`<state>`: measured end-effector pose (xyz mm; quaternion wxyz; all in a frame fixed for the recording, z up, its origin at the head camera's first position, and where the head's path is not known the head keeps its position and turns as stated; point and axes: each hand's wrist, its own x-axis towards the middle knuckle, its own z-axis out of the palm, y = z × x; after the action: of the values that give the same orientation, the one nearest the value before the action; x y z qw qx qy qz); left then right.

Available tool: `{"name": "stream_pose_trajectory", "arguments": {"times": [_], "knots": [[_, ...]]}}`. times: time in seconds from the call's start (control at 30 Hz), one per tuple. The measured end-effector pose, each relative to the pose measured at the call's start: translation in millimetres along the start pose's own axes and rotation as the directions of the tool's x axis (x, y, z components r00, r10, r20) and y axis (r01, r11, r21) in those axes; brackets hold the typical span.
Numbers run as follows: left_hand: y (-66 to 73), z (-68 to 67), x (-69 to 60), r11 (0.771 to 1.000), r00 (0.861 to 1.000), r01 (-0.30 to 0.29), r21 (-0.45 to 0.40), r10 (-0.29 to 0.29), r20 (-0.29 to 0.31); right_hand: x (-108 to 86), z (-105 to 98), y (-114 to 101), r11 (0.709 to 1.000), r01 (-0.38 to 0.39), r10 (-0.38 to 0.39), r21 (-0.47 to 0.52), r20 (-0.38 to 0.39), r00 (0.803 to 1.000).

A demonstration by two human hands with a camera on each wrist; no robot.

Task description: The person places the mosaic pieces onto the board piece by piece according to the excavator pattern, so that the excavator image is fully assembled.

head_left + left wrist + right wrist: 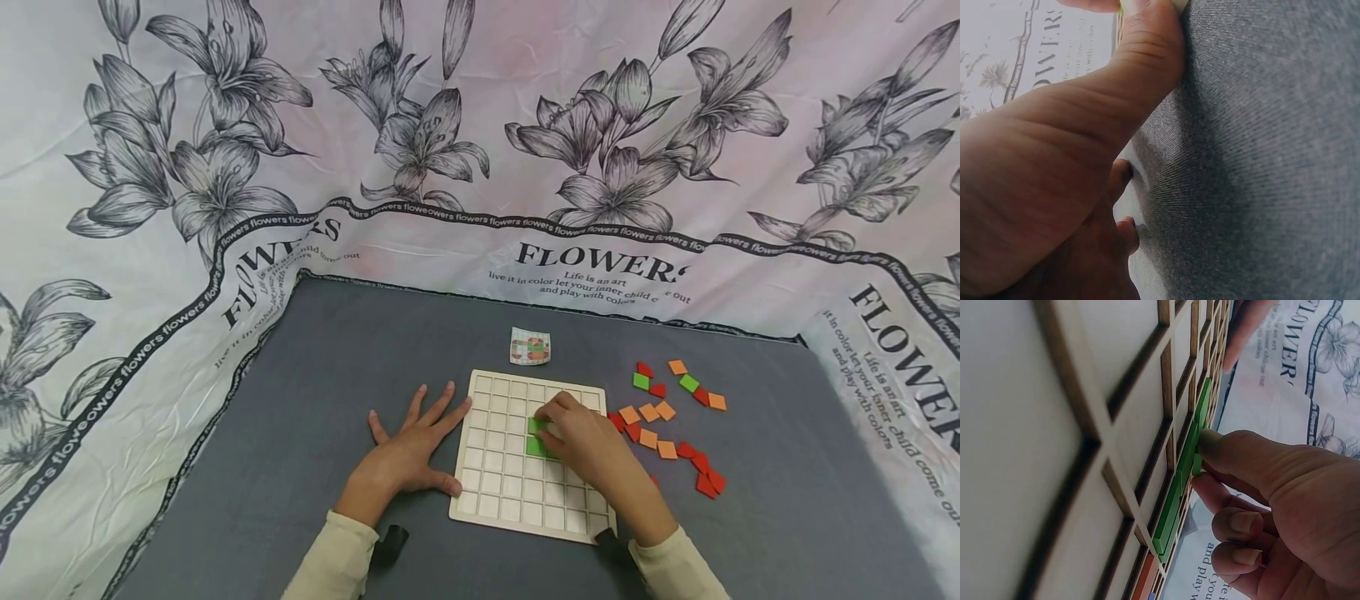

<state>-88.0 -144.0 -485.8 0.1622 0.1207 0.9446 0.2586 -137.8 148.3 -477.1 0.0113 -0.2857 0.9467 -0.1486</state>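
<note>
A square wooden grid board [498, 483] lies on the grey cloth. My left hand [408, 454] is spread flat at its left side, with the thumb and index finger touching the edge. In the left wrist view the thumb [1141, 44] presses against the board's rim. Over the upper right part of the grid, my right hand [592, 446] pinches a small green tile [1197, 465] between thumb and index finger. Other green tiles [535, 447] sit in cells beneath that hand. A reddish tile [1144, 578] shows beside them in the right wrist view; the hand hides part of the grid.
Loose red, orange and green tiles [648, 438] lie scattered right of the board, some overlapping. A small card with a coloured grid pattern [530, 347] lies behind the board. Flower-printed fabric [442, 242] rises along the back and sides of the grey surface [360, 350].
</note>
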Motion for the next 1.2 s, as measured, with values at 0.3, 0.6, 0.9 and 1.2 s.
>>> {"name": "stream_pose_trajectory", "arguments": {"times": [0.3, 0.6, 0.9, 1.2], "knots": [[-0.5, 0.4, 0.5, 1.0, 1.0, -0.002, -0.005, 0.002, 0.005, 0.3, 2, 3, 1.0, 0.025, -0.025, -0.001, -0.005, 1.0], [-0.9, 0.5, 1.0, 1.0, 1.0, -0.002, 0.0, 0.002, 0.011, 0.4, -2, 1, 1.0, 0.017, -0.017, 0.001, 0.007, 1.0], [-0.8, -0.9, 1.6, 1.0, 1.0, -0.001, 0.002, 0.001, 0.015, -7.3, -14, 8, 1.0, -0.018, 0.018, -0.009, -0.024, 1.0], [-0.1, -1.3, 1.2, 1.0, 1.0, 0.005, -0.003, -0.005, 0.023, -32.4, -40, 36, 0.995, -0.081, 0.084, 0.053, -0.072, 0.994]]}}
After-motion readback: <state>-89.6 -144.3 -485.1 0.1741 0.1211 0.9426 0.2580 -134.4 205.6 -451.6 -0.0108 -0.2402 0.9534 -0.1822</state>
